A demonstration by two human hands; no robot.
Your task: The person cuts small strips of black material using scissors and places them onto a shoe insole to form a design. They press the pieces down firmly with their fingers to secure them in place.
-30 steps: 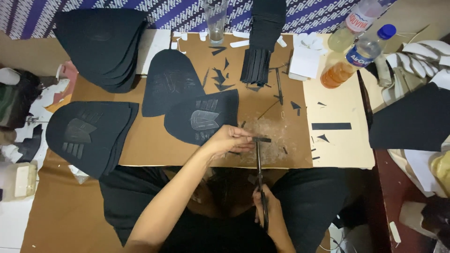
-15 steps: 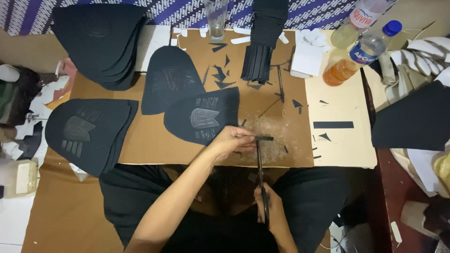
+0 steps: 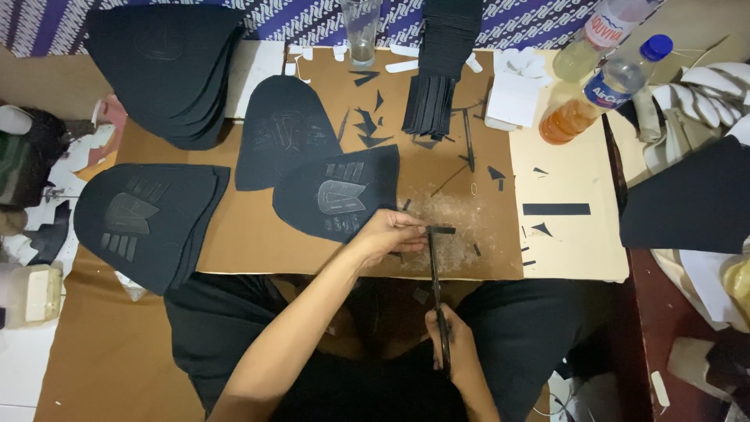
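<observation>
Left hand (image 3: 387, 234) closed in a pinch on a small, narrow black strip of thin sheet material (image 3: 441, 230), just below centre of the frame. Strip flat, dark, short, jutting right from the fingertips, over a frosted patch of clear shavings (image 3: 453, 227) on the brown cardboard tabletop (image 3: 234, 234). Right hand (image 3: 457, 352) lower down, closed around the handles of long black scissors (image 3: 436, 289), blades pointing up the frame with the tips at the strip; whether the blades actually touched it, impossible to tell. Just left of the pinching hand, a black rounded-triangle fabric panel with a grey printed emblem (image 3: 340, 195); a similar panel (image 3: 285, 137) above it, partly overlapped. Stacks of black panels at upper left (image 3: 168, 66) and middle left (image 3: 144, 223). Black offcut slivers (image 3: 367, 129) scattered near top centre, beside a bundle of black strips (image 3: 430, 101). Clear glass (image 3: 361, 27) at the top edge. Two plastic bottles (image 3: 601, 86) at upper right.
</observation>
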